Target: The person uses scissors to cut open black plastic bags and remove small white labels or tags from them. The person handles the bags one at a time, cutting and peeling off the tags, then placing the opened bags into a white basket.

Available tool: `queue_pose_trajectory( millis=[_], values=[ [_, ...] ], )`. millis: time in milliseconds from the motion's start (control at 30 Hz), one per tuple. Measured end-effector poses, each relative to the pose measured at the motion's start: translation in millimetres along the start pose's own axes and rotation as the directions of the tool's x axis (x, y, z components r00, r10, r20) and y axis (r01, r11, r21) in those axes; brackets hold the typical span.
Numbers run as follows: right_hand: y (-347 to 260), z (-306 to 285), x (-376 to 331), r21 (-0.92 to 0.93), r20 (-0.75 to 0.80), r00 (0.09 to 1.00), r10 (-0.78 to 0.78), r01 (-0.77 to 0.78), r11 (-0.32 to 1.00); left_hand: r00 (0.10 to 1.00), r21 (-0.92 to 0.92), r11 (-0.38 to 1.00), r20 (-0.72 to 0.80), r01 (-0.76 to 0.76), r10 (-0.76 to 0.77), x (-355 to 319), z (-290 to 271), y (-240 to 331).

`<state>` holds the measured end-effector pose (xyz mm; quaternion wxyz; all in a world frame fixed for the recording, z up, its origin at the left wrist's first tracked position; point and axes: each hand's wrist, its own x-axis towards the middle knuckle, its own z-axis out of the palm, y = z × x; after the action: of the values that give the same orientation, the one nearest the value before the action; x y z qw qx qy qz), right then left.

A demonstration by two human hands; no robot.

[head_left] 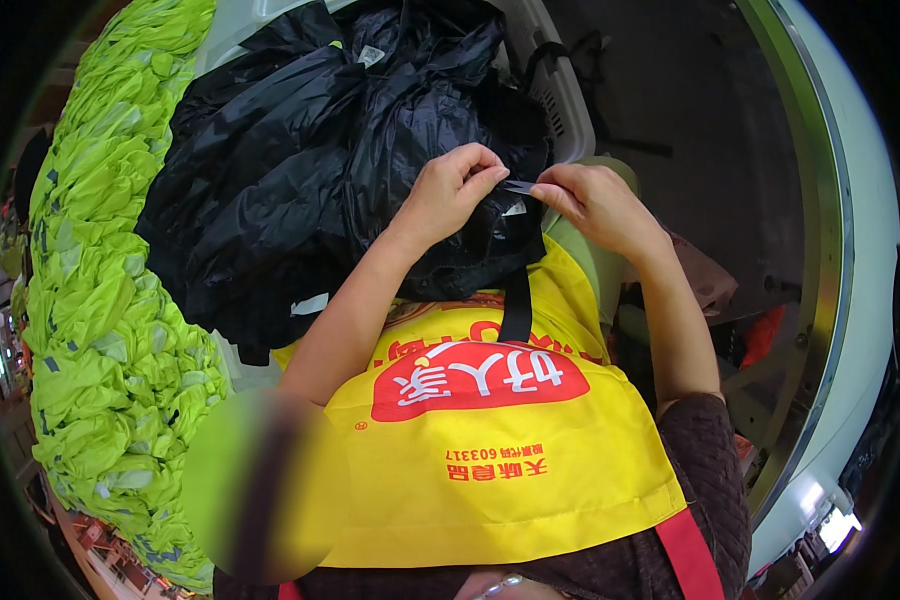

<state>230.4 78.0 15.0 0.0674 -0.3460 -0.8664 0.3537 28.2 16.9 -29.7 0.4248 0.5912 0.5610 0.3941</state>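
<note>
A black, shiny garment [270,190] is bunched in front of me, reaching over my lap. Above its right part, my left hand [448,200] is closed in a pinch; what sits between its fingertips is too small to make out. My right hand [598,205] is closed on small pointed thread snips [519,187], mostly hidden by the fingers. Their metal blades point left, close to the left fingertips. Just below the blades, a small white label [514,210] shows on the black fabric.
Bright yellow-green garments [110,300] form a long heap on the left. A pale plastic basket [568,110] stands behind and under the black fabric. At the right runs a pale curved table edge [870,230]. My yellow apron [500,500] covers my front.
</note>
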Motion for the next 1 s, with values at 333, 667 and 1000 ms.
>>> queue_pose_trajectory(
  millis=[333,667,1000],
  values=[
    [-10,5,1,-0.176,-0.072,0.997,-0.005,-0.007,0.984,0.992,0.09,0.989,-0.036,-0.116,0.119,0,4,-2],
    [-4,19,0,-0.229,-0.279,0.96,0.036,-0.103,0.968,0.968,0.109,0.974,-0.132,-0.2,0.213,0,5,-3],
    [17,31,-37,0.465,-0.395,0.859,0.327,-0.12,0.877,0.567,-0.528,0.714,-0.794,-0.46,-0.222,-46,-134,8]
  ],
)
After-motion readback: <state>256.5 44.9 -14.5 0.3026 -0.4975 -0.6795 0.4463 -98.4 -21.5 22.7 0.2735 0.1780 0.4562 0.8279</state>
